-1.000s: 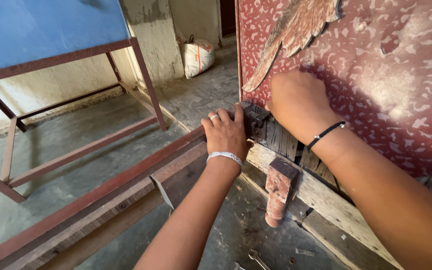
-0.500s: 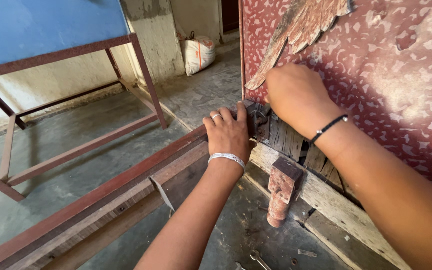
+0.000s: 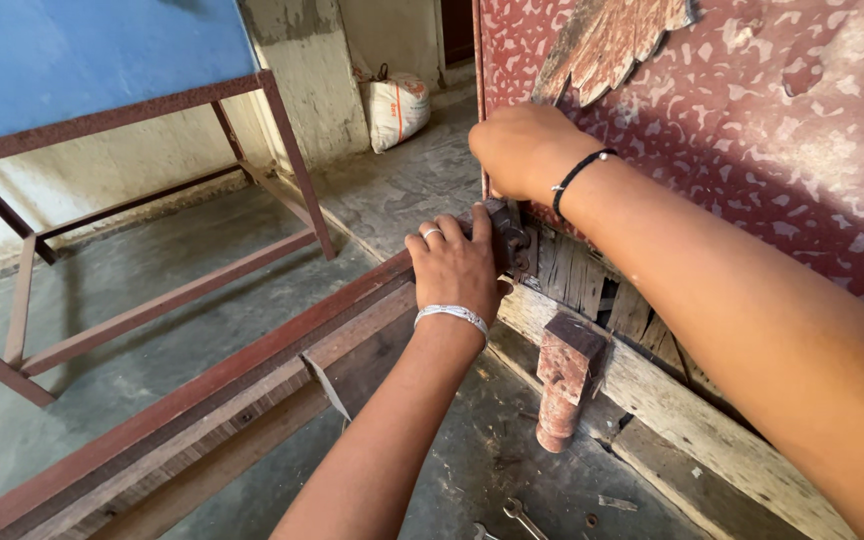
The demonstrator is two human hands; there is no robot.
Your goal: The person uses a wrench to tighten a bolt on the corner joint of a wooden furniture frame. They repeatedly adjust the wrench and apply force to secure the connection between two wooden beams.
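Concrete floor behind; left hand gripping dark clamp at panel edge, right hand clenching just above.

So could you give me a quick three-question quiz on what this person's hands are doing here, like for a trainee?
1. True or false: the left hand rests on a dark metal fitting at the foot of the red patterned panel.
2. What does the right hand press on: A) the white sack, B) the panel's edge, C) the blue board?
3. What lies beside the plank, below the left wrist?

Key: 1 true; 2 B; 3 a rusty hammer head.
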